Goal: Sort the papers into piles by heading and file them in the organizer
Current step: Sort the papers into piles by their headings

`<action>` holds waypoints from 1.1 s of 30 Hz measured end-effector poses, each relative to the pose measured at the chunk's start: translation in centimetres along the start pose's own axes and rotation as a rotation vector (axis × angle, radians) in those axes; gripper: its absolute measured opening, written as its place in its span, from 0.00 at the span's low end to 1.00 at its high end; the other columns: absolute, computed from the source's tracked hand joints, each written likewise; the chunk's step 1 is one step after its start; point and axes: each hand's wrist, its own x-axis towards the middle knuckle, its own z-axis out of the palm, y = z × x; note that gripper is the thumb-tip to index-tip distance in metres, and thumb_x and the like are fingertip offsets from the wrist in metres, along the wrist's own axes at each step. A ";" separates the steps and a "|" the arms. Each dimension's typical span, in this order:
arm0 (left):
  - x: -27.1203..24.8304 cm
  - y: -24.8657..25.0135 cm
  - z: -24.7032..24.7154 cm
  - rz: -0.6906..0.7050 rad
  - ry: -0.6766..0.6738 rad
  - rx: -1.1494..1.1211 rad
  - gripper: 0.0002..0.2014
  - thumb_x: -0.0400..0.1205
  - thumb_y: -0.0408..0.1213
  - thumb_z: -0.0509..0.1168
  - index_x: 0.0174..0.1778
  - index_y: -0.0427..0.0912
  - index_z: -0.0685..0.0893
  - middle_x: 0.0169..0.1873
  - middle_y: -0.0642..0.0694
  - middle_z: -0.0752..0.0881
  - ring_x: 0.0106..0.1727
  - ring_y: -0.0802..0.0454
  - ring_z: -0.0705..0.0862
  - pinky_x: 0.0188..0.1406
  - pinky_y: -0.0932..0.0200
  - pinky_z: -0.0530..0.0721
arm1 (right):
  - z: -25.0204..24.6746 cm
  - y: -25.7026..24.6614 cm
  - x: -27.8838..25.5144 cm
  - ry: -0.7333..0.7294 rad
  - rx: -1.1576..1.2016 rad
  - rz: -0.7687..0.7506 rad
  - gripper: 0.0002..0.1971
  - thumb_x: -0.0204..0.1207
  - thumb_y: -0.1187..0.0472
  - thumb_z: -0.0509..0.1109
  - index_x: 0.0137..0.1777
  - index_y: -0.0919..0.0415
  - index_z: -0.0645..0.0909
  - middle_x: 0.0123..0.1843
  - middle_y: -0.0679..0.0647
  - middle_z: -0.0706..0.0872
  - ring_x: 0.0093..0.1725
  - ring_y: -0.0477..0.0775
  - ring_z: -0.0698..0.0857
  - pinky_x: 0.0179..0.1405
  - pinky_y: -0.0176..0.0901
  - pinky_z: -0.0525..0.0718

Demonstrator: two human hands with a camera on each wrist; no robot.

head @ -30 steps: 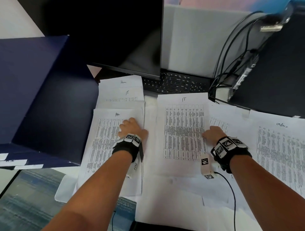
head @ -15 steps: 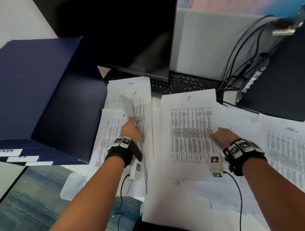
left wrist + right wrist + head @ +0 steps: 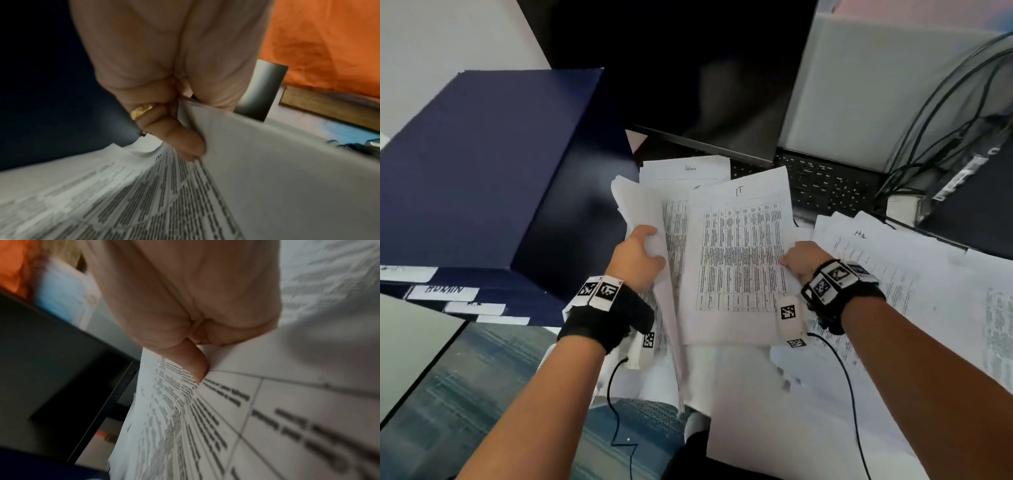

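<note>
The left hand (image 3: 636, 258) has its fingers and thumb curled round the edge of a sheaf of papers (image 3: 645, 219), left of centre in the head view, lifting them so they bow upward and show their blank backs. From the left wrist camera, the thumb and fingers (image 3: 185, 141) pinch the sheet edges, and a gold ring (image 3: 144, 110) sits on one finger. The right hand (image 3: 803, 262), right of centre, grips the right edge of a printed sheet headed "IT" (image 3: 739, 253), raised off the counter and tilted toward the left. The right wrist camera shows the thumb (image 3: 193, 365) pressed on top of that table-printed page, so this grip is closed on the paper too.

Behind the lifted sheets, a page with a handwritten heading that looks like "Admin" (image 3: 688, 169) lies flat near the centre top. More loose papers (image 3: 914, 274) spread over the counter (image 3: 774, 411) at the right and lower right. The dark blue organizer (image 3: 482, 164) stands at the left of the frame, with white labels (image 3: 443, 293) along its lower front; one reads upside down as "ADMIN". A black monitor (image 3: 688, 68) fills the top centre, a keyboard (image 3: 825, 185) lies under its edge, and black cables (image 3: 945, 120) hang at the upper right.
</note>
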 end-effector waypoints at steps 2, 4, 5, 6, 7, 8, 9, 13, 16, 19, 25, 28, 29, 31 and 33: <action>-0.2 -0.3 -1.1 0.001 0.004 -0.019 0.25 0.77 0.32 0.64 0.72 0.49 0.71 0.50 0.42 0.83 0.43 0.46 0.81 0.41 0.60 0.78 | 0.9 -1.8 -0.3 0.049 -0.109 -0.102 0.18 0.83 0.70 0.56 0.70 0.62 0.77 0.67 0.55 0.82 0.70 0.56 0.77 0.67 0.44 0.75; -0.3 -0.5 -1.9 0.008 0.005 -0.032 0.26 0.77 0.32 0.64 0.71 0.50 0.71 0.49 0.42 0.83 0.41 0.46 0.82 0.41 0.60 0.79 | 2.4 -3.5 0.5 0.000 -0.073 -0.146 0.17 0.83 0.69 0.56 0.68 0.63 0.78 0.67 0.53 0.82 0.70 0.55 0.77 0.71 0.42 0.71; -0.3 -0.6 -2.3 0.014 0.004 -0.037 0.26 0.77 0.32 0.64 0.71 0.50 0.71 0.50 0.42 0.83 0.41 0.46 0.82 0.40 0.60 0.79 | 3.0 -4.4 0.8 -0.009 -0.028 -0.131 0.17 0.83 0.68 0.55 0.68 0.63 0.78 0.67 0.53 0.82 0.70 0.54 0.77 0.72 0.41 0.69; -0.4 -0.6 -2.5 0.021 0.002 -0.041 0.26 0.77 0.32 0.64 0.71 0.50 0.71 0.51 0.42 0.83 0.40 0.46 0.82 0.40 0.60 0.80 | 3.5 -5.4 0.9 -0.002 0.130 -0.108 0.17 0.83 0.67 0.56 0.68 0.64 0.78 0.68 0.54 0.82 0.70 0.55 0.78 0.73 0.41 0.69; -0.4 -0.6 -2.7 0.029 -0.002 -0.044 0.26 0.77 0.32 0.64 0.71 0.50 0.71 0.51 0.43 0.83 0.40 0.46 0.82 0.39 0.60 0.80 | 3.9 -6.3 0.9 -0.007 0.322 -0.044 0.18 0.83 0.67 0.57 0.70 0.66 0.77 0.68 0.57 0.81 0.70 0.58 0.78 0.72 0.43 0.71; -0.4 -0.5 -2.8 0.036 -0.005 -0.047 0.26 0.77 0.33 0.64 0.71 0.50 0.71 0.51 0.43 0.83 0.40 0.46 0.82 0.39 0.60 0.80 | 4.5 -7.1 1.0 0.000 0.451 -0.011 0.19 0.82 0.66 0.58 0.71 0.69 0.75 0.69 0.61 0.80 0.70 0.61 0.78 0.70 0.47 0.75; -0.4 -0.5 -2.8 0.042 -0.007 -0.048 0.26 0.77 0.33 0.65 0.71 0.50 0.71 0.51 0.43 0.83 0.41 0.47 0.82 0.40 0.60 0.80 | 5.0 -7.7 0.9 -0.003 0.459 -0.025 0.19 0.81 0.66 0.59 0.71 0.71 0.74 0.69 0.65 0.79 0.69 0.64 0.78 0.68 0.50 0.77; -0.5 -0.3 -2.5 0.061 -0.016 -0.053 0.25 0.78 0.32 0.65 0.71 0.50 0.71 0.52 0.44 0.81 0.44 0.49 0.81 0.42 0.60 0.80 | 5.6 -8.6 0.9 0.013 0.423 0.012 0.06 0.79 0.70 0.59 0.47 0.71 0.76 0.44 0.62 0.81 0.45 0.60 0.82 0.46 0.45 0.80; -0.3 -0.4 -2.3 0.073 -0.042 -0.052 0.25 0.78 0.32 0.65 0.71 0.49 0.71 0.55 0.43 0.81 0.48 0.48 0.82 0.46 0.61 0.80 | 5.8 -7.6 2.1 0.113 0.362 0.018 0.15 0.78 0.68 0.60 0.29 0.64 0.68 0.31 0.59 0.76 0.34 0.56 0.77 0.28 0.37 0.80; 0.0 -0.2 -2.0 0.078 -0.049 -0.043 0.25 0.78 0.32 0.65 0.71 0.49 0.71 0.55 0.43 0.82 0.50 0.48 0.82 0.46 0.62 0.78 | 6.1 -7.0 2.5 0.131 0.358 0.001 0.14 0.77 0.63 0.64 0.30 0.54 0.68 0.46 0.60 0.80 0.44 0.56 0.80 0.51 0.45 0.88; 0.4 0.6 -0.6 0.104 -0.088 0.009 0.25 0.78 0.32 0.65 0.72 0.48 0.70 0.54 0.42 0.82 0.47 0.48 0.81 0.46 0.61 0.79 | 6.4 -6.7 2.0 0.033 0.470 -0.084 0.16 0.78 0.64 0.67 0.63 0.71 0.81 0.48 0.60 0.82 0.48 0.56 0.82 0.60 0.53 0.85; 1.0 0.7 0.7 0.102 -0.133 0.029 0.25 0.79 0.32 0.64 0.73 0.47 0.69 0.55 0.41 0.82 0.45 0.47 0.82 0.44 0.59 0.81 | 5.9 -5.8 1.1 -0.011 0.644 -0.055 0.14 0.77 0.71 0.67 0.62 0.71 0.80 0.40 0.60 0.84 0.37 0.55 0.83 0.54 0.54 0.88; 1.2 0.8 1.1 0.098 -0.146 0.038 0.26 0.79 0.32 0.64 0.74 0.47 0.68 0.57 0.40 0.82 0.45 0.46 0.82 0.43 0.59 0.80 | 5.4 -5.3 0.5 -0.032 0.736 -0.035 0.15 0.76 0.73 0.67 0.63 0.69 0.79 0.40 0.61 0.84 0.34 0.54 0.83 0.48 0.51 0.89; 1.5 0.8 2.2 0.086 -0.162 0.070 0.26 0.80 0.32 0.63 0.74 0.47 0.68 0.58 0.39 0.81 0.47 0.47 0.81 0.42 0.59 0.79 | 4.5 -3.9 0.1 -0.033 0.806 -0.043 0.17 0.75 0.76 0.67 0.63 0.67 0.77 0.40 0.64 0.84 0.31 0.53 0.83 0.37 0.44 0.86; 1.6 1.1 3.6 0.098 -0.173 0.103 0.26 0.80 0.33 0.63 0.75 0.47 0.67 0.59 0.38 0.82 0.47 0.47 0.80 0.43 0.59 0.78 | 3.6 -2.3 -0.2 0.010 0.808 -0.047 0.17 0.74 0.76 0.67 0.62 0.67 0.77 0.39 0.64 0.84 0.30 0.54 0.83 0.34 0.43 0.84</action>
